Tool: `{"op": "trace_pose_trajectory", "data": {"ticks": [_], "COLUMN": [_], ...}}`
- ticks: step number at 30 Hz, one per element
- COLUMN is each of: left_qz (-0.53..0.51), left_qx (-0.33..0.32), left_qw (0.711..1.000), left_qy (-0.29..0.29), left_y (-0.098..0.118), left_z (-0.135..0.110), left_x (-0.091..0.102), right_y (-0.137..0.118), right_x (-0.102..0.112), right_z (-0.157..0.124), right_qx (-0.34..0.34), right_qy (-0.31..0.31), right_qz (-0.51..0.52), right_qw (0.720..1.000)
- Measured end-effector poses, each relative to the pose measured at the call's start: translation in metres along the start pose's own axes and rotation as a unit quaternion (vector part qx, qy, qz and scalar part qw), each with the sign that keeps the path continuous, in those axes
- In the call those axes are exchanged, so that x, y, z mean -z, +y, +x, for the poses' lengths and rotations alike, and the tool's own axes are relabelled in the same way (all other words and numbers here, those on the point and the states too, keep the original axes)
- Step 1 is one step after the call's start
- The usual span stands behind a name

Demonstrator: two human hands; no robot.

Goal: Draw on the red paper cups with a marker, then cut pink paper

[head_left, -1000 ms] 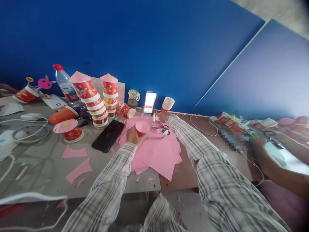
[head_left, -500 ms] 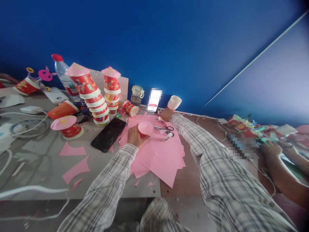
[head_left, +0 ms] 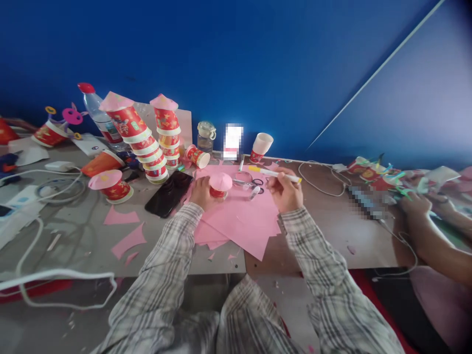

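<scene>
The left hand grasps a pink-topped red paper cup; right of that cup, past scissors, the right hand pinches a yellow-ended white marker.

Matt pink flat paper sheets; a smooth red printed paper cup and its matt pink paper cone.
The slim white-and-yellow marker looks like smooth plastic, the black rectangular phone is glossy, the dark-handled scissors have shiny metal blades, and the grey-and-white plaid sleeves are matt, wrinkled cloth.
</scene>
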State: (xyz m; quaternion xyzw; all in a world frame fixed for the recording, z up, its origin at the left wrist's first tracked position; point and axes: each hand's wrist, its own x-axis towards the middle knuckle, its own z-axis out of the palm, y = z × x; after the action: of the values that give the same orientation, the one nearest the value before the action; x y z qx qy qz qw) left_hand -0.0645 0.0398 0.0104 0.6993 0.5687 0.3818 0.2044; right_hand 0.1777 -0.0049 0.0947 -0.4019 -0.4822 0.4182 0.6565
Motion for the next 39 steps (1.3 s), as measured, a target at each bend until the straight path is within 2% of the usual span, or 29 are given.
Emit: {"op": "trace_pose_trajectory", "data": {"ticks": [4,8,12,15,20,22,26,29,32,39], "left_qz": [-0.029,-0.094,-0.126,-0.119,-0.084,-0.093,-0.135,-0.130,-0.096,-0.006], "left_qx": [0.003,-0.025,-0.065,-0.091,-0.154,-0.143,-0.042,-0.001,0.038,0.079], "left_qw": [0.999,0.993,0.980,0.975,0.975,0.980,0.989,0.986,0.991,0.997], "left_qy": [-0.022,-0.073,-0.137,-0.162,-0.135,-0.100,0.051,0.101,0.091,-0.022], "left_y": [-0.001,0.010,0.036,0.055,0.070,0.069,0.056,0.039,0.022,0.008], "left_z": [0.005,0.003,-0.010,-0.019,-0.022,-0.021,-0.015,-0.006,0.002,0.002], "left_x": [0.031,0.051,0.048,0.041,0.040,0.044,0.054,0.054,0.051,0.040], "right_y": [0.034,0.053,0.058,0.059,0.058,0.055,0.047,0.043,0.044,0.053], "right_x": [-0.024,-0.044,-0.042,-0.036,-0.032,-0.028,-0.017,-0.014,-0.017,-0.021], "right_z": [-0.033,-0.043,-0.044,-0.045,-0.043,-0.039,-0.030,-0.028,-0.030,-0.033], "right_qx": [-0.077,-0.114,-0.150,-0.166,-0.184,-0.189,-0.165,-0.155,-0.153,-0.131], "right_qy": [-0.026,-0.049,-0.072,-0.078,-0.087,-0.072,-0.028,-0.037,-0.066,-0.088], "right_qz": [0.109,0.166,0.195,0.213,0.233,0.234,0.248,0.249,0.252,0.270], "right_qw": [0.991,0.978,0.967,0.960,0.951,0.951,0.954,0.955,0.953,0.950]}}
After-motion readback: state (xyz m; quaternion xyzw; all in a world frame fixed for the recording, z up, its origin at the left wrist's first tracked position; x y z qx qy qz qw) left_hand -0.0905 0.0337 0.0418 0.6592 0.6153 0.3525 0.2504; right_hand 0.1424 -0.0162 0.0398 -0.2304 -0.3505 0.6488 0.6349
